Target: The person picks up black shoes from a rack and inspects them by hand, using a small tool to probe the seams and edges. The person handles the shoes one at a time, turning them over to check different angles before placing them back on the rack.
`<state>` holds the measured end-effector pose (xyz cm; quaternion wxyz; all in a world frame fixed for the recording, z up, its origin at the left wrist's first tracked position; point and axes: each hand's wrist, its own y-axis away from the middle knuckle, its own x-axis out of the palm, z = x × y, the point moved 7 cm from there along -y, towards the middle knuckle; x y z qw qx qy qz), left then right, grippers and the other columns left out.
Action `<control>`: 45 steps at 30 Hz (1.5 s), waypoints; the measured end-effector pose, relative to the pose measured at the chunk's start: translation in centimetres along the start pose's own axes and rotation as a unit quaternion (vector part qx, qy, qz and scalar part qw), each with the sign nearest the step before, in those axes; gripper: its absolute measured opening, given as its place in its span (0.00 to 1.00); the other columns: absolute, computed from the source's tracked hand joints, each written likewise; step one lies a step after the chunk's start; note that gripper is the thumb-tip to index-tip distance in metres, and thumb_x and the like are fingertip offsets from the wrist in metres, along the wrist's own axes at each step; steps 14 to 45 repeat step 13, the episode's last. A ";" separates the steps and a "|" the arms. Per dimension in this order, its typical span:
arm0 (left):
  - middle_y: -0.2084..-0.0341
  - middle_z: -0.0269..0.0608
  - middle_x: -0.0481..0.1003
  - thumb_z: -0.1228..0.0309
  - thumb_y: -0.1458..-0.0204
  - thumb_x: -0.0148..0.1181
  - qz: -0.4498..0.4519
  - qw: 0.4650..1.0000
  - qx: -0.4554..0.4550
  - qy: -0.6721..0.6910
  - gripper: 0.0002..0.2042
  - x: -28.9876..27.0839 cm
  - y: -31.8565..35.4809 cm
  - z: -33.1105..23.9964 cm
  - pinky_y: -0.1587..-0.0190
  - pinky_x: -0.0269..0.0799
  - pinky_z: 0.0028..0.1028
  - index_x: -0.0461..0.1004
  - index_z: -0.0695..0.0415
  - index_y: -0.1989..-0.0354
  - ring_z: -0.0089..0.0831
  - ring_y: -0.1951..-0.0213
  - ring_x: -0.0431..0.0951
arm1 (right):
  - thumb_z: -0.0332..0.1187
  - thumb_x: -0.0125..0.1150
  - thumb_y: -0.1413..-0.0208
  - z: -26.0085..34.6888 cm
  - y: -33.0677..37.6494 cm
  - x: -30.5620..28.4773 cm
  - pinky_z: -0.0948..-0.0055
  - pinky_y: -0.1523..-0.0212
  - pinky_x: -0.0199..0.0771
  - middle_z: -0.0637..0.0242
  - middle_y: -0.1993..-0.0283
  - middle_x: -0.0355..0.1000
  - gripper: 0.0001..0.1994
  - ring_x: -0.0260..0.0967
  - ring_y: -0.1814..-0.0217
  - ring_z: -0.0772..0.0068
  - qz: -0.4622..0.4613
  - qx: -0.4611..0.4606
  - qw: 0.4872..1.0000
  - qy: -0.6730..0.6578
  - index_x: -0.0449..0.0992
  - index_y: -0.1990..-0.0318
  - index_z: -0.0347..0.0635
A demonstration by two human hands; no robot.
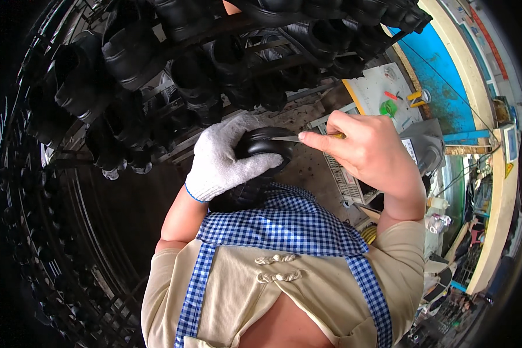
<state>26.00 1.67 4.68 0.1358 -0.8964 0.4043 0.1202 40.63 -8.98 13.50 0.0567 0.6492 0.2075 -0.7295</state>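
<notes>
My left hand (217,162), in a white knitted glove, grips a glossy black shoe (256,145) in front of the apron, its thumb laid across the near side. My bare right hand (366,149) is closed round a thin pointed knife (284,138). A bit of yellow handle shows behind the fingers. The metal blade points left, and its tip lies at the upper edge of the shoe, beside the gloved fingers. Part of the shoe is hidden under the glove, and its lower end runs down against the blue checked apron (284,223).
Racks of black shoes (191,78) stand ahead and along the left. To the right is a white worktop (383,95) with a green tape roll (388,108) and a yellow-handled tool (417,98). A grey machine (426,145) and a white slatted crate (345,180) are close to my right arm.
</notes>
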 end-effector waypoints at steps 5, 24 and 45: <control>0.64 0.41 0.81 0.61 0.63 0.79 -0.001 1.000 -0.018 0.021 0.26 -0.4 0.2 0.4 0.55 0.78 0.30 0.80 0.60 0.56 0.33 0.63 0.83 | 0.28 0.67 0.55 -1.2 0.6 -1.0 0.70 0.79 0.68 0.71 0.72 0.66 0.18 0.70 0.77 0.71 -0.044 0.017 0.999 -0.021 0.85 0.54 0.58; 0.63 0.42 0.81 0.61 0.64 0.80 0.013 0.999 -0.042 -0.015 0.28 -0.2 -0.1 0.6 0.52 0.78 0.30 0.80 0.60 0.53 0.32 0.61 0.82 | 0.26 0.66 0.58 0.4 -0.4 0.2 0.71 0.76 0.70 0.71 0.69 0.69 0.22 0.71 0.74 0.70 0.031 0.012 0.999 0.035 0.85 0.52 0.58; 0.63 0.42 0.81 0.61 0.64 0.80 0.013 0.999 -0.042 -0.015 0.28 -0.2 -0.1 0.6 0.52 0.78 0.30 0.80 0.60 0.53 0.32 0.61 0.82 | 0.26 0.66 0.58 0.4 -0.4 0.2 0.71 0.76 0.70 0.71 0.69 0.69 0.22 0.71 0.74 0.70 0.031 0.012 0.999 0.035 0.85 0.52 0.58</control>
